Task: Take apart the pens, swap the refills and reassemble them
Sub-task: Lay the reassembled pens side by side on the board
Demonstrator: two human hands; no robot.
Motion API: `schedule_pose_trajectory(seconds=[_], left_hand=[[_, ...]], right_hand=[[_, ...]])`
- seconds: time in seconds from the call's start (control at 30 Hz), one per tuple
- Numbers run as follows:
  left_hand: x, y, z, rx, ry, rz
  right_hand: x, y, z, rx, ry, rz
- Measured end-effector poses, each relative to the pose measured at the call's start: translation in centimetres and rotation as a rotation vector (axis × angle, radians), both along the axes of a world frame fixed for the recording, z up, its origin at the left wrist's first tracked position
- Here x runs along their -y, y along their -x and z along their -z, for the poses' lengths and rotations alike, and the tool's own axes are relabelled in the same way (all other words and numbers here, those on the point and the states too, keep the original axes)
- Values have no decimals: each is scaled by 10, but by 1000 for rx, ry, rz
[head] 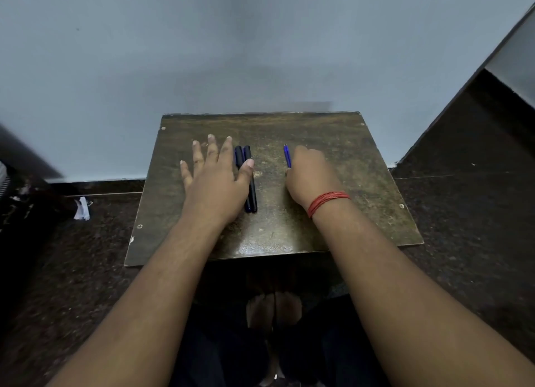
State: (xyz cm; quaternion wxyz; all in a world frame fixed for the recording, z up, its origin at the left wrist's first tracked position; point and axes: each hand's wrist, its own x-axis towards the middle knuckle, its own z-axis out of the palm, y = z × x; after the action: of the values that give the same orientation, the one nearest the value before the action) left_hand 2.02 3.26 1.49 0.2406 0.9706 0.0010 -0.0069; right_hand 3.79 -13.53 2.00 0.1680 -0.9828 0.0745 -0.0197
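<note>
My left hand (215, 174) lies flat, fingers spread, thumb touching two dark pens (248, 181) side by side on the board (289, 230). My right hand (309, 174) curls around one blue refill (287, 156).

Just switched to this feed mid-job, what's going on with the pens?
A person sits at a small wooden board. The left hand lies flat with straight fingers, thumb resting on two dark pens lying side by side. The right hand is curled round a thin blue refill. Whether the pens are reassembled isn't clear.
</note>
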Motion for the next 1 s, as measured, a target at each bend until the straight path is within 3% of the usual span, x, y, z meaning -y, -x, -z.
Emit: schedule_pose_trajectory(seconds=[1.0], left_hand=[[5,4,10,36,-64,17]], right_hand=[[-10,-3,15,84,21,11]])
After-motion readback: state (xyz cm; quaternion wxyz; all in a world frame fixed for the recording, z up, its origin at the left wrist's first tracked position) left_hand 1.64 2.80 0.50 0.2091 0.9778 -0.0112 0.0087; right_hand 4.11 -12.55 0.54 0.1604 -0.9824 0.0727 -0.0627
